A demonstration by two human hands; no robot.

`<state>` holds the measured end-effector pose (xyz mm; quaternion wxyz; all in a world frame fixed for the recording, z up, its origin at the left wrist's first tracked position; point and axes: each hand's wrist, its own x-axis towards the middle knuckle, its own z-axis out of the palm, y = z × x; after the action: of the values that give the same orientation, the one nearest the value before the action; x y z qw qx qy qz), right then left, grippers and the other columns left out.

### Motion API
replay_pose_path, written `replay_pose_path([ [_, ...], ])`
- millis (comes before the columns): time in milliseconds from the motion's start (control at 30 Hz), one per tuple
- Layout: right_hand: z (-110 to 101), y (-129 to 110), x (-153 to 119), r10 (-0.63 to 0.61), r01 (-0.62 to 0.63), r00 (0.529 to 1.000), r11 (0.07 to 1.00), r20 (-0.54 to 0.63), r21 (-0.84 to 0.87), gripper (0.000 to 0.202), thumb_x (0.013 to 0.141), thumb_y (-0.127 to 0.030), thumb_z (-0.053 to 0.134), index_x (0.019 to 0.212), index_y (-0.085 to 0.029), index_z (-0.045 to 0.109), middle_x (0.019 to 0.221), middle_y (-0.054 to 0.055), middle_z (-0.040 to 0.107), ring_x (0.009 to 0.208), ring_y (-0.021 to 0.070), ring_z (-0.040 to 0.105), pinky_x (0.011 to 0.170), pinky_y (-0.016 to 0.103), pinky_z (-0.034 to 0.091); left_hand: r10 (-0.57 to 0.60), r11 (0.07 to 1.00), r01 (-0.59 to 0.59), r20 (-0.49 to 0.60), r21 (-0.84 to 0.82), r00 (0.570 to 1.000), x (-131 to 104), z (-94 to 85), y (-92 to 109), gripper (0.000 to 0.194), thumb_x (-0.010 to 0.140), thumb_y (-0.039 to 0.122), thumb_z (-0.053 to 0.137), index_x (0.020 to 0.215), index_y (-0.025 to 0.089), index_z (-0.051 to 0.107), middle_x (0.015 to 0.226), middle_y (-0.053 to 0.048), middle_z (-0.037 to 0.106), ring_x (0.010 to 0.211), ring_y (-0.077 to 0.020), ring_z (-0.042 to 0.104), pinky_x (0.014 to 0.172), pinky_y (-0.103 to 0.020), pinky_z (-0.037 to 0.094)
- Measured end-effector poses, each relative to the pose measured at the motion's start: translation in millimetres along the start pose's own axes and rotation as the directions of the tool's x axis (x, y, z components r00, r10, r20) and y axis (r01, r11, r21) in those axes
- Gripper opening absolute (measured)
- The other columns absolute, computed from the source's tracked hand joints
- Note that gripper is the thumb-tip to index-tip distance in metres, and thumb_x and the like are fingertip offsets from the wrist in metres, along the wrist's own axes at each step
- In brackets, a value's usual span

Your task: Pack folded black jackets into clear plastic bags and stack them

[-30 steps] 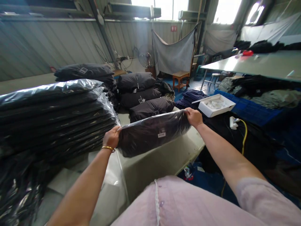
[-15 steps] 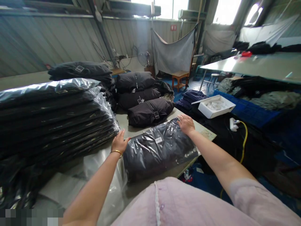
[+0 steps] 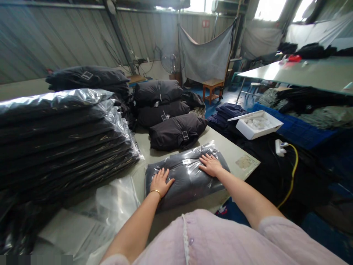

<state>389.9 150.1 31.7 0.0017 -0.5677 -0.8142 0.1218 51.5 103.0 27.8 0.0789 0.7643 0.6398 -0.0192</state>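
Side by side, my open left hand [image 3: 161, 183] and open right hand [image 3: 211, 165] rest on a plastic-bagged dark garment [image 3: 186, 182] near the edge of the worktop [image 3: 222, 143], where uneven pressure could skid the slick package off.

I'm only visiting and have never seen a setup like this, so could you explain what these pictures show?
There is no robot here, only a person's two bare hands. Every picture comes from one camera worn on the head, looking forward and down. On the pale table lies a dark, folded bundle in clear plastic with a small white label. The left hand and right hand rest open on top, fingers spread, gripping nothing. Beyond are dark fabric bundles; to the left, a tall stack of plastic-wrapped packages and loose clear plastic.
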Motion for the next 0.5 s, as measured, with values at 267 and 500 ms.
replay_pose_path([
  [267, 19, 29, -9, 0.208, -0.207, 0.977, 0.978, -0.053, 0.026, 0.083, 0.089, -0.075, 0.017, 0.154, -0.025, 0.024, 0.160, 0.005, 0.023, 0.148, 0.0279, 0.011, 0.117, 0.052, -0.003, -0.042, 0.999, 0.039, -0.122, -0.030, 0.992, -13, 32.5, -12, 0.078, 0.089, 0.067, 0.035, 0.153, 0.023, 0.025, 0.161, -0.009, 0.019, 0.148, -0.0255, 0.018, 0.120, -0.045, 0.016],
  [500, 33, 25, -13, 0.199, -0.196, 0.977, 0.979, -0.078, 0.047, 0.076, 0.092, -0.069, 0.018, 0.155, -0.026, 0.019, 0.161, 0.003, 0.020, 0.148, 0.0262, 0.009, 0.118, 0.051, -0.001, -0.028, 0.999, 0.018, -0.196, -0.051, 0.980, -15, 47.7, -13, 0.077, 0.090, 0.064, 0.036, 0.154, 0.022, 0.022, 0.162, -0.008, 0.015, 0.149, -0.0247, 0.014, 0.122, -0.045, 0.013],
])
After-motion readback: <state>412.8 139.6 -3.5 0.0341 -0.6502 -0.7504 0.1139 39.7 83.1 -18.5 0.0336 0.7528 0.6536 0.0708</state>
